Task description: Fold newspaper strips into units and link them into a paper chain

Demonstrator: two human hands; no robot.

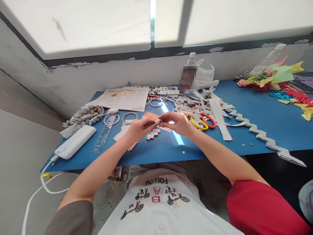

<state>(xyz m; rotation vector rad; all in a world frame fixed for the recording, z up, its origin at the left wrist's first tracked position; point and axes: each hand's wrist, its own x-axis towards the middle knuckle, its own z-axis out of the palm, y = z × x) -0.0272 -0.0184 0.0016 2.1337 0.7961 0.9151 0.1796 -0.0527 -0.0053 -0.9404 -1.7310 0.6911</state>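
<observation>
My left hand (138, 128) and my right hand (176, 122) meet above the blue table (161, 150), both pinching one thin folded paper strip (156, 123) between the fingertips. The strip runs roughly level between the two hands. Just below it on the table lie several small folded paper pieces (153, 134) and some flat paper slips (123, 132). An orange printed slip (150, 115) lies just behind my hands.
Red and yellow scissors (204, 122) lie right of my hands amid grey paper strips (220, 117). A clear ruler (104, 137), a white power bank (75, 141), rings (129, 117), a newspaper sheet (123, 98), a bottle (189, 76) and coloured paper shapes (276, 78) surround the spot.
</observation>
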